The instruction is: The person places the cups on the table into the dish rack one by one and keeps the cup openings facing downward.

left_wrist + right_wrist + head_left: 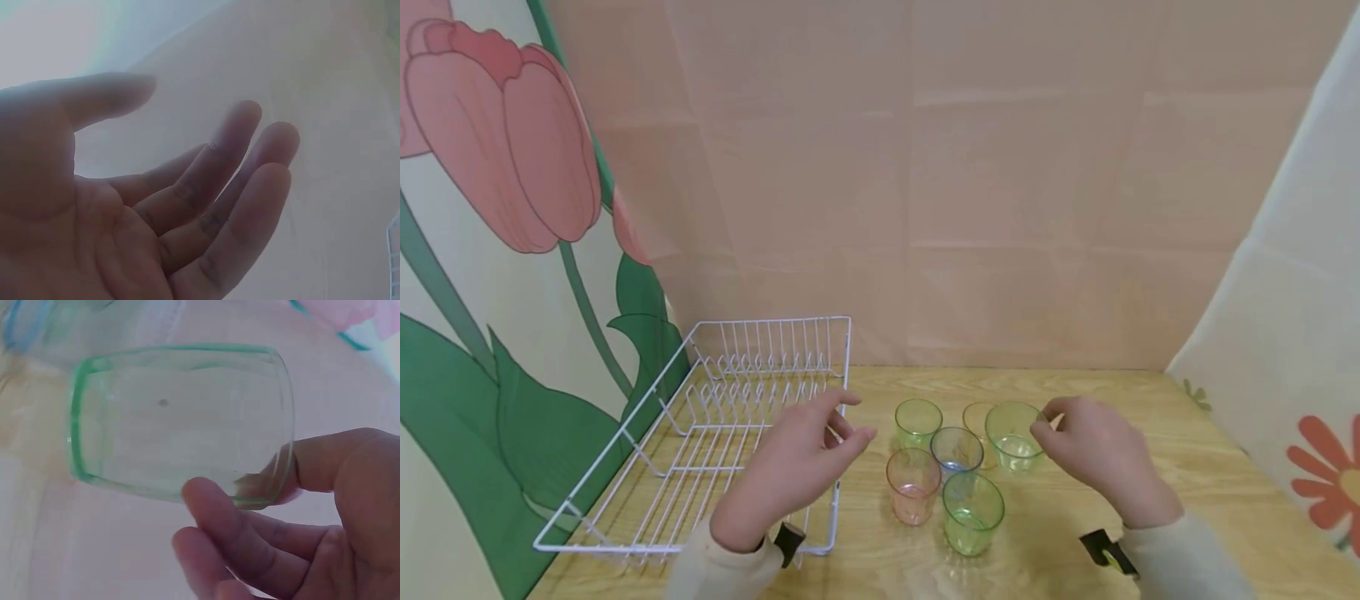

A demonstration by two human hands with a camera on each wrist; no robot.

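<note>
My right hand point(1093, 454) pinches the rim of a clear green cup point(1013, 442) at its right side, thumb inside and fingers outside. In the right wrist view that green cup point(162, 419) shows no contents. Partly behind it is a yellow cup point(976, 415). To its left stand a blue cup point(957, 454), a pink cup point(913, 492) and a small green cup point(917, 425); another green cup point(973, 517) is nearest to me. My left hand point(797, 454) hovers over the right edge of the dish rack, holding nothing, its fingers loosely bent and apart.
A white wire dish rack point(700, 468) occupies the left of the wooden table point(1075, 567). A pinkish-tan cloth point(970, 183) hangs behind the table. Flower-printed cloths stand at the left point(497, 350) and right point(1262, 333).
</note>
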